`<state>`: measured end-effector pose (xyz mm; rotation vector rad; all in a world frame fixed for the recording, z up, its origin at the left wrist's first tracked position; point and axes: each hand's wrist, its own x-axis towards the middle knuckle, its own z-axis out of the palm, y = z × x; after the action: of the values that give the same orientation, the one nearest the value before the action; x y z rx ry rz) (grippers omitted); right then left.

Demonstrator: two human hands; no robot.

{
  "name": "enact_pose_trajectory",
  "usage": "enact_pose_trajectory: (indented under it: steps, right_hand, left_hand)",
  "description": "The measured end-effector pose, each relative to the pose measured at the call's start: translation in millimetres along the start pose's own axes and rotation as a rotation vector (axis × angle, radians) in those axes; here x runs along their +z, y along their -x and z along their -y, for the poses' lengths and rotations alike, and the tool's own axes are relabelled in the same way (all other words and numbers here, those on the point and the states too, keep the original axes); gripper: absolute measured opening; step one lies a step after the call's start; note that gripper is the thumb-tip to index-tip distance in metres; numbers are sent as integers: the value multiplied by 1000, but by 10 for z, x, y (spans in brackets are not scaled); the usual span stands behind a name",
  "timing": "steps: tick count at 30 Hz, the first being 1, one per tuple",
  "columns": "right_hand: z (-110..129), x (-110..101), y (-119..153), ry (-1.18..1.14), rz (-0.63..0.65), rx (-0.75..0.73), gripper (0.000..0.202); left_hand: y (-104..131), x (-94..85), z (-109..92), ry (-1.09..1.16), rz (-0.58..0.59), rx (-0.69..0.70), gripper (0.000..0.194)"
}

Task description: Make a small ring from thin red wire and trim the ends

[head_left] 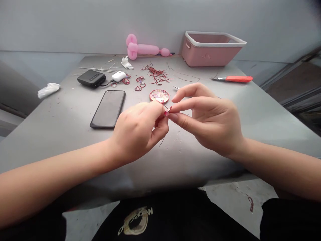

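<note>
Both hands meet above the middle of the table, around a small pink bead (166, 113) with a thin dark red cord (160, 101). My left hand (140, 129) is closed, its fingers curled round the cord beside the bead; a cord end sticks out below it. Thumb and index finger of my right hand (210, 120) pinch at the bead's right side, where a bit of cord shows. Its other fingers are partly hidden. Just behind the hands lies a round red-rimmed dish (159, 96) of pale and pink beads.
A phone (108, 109), black power bank (91, 78) and white earbud case (118, 76) lie left. Cord rings (140, 87) and a pile of cord pieces (155, 72) sit behind the dish. Further back are a pink balloon (146, 49), pink bin (208, 53) and orange-handled utility knife (238, 79).
</note>
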<state>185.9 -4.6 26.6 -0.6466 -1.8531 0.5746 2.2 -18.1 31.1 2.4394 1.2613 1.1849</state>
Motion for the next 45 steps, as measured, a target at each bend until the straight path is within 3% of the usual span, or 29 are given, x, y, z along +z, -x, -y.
enact_pose_trajectory:
  steps: [5, 11, 16, 17, 20, 24, 28, 32, 38, 45]
  right_hand:
    - [-40, -17, -36, -44, 2, -47, 11]
    - [-122, -93, -91, 5, 142, -155, 5]
    - [-217, -156, -128, 283, 109, -565, 14]
    - [-217, -161, -131, 282, 91, -589, 18]
    - [-159, -141, -118, 156, 101, -365, 29]
    - [-40, -66, -74, -71, 130, -40, 8]
    - [3, -15, -53, -239, 127, 141, 6]
    - [-30, 4, -57, -343, 101, 128, 8]
    - [-18, 3, -61, -470, 122, 154, 6]
    - [-20, 5, -48, -431, 86, 105, 7]
  left_hand:
    - [-28, -81, -69, 251, 105, -112, 17]
    - [-50, -116, -121, 569, 137, -355, 22]
    - [-75, -117, -95, 646, 151, -465, 24]
    - [-74, -114, -87, 638, 134, -463, 23]
    - [-49, -102, -79, 544, 74, -373, 19]
    - [-8, -89, -81, 379, -2, -229, 16]
    - [-8, -89, -68, 418, 18, -256, 17]
    - [-47, -105, -80, 745, 123, -398, 22]
    - [-105, -144, -148, 1261, 309, -720, 25]
    - [-92, -149, -132, 1192, 341, -727, 28]
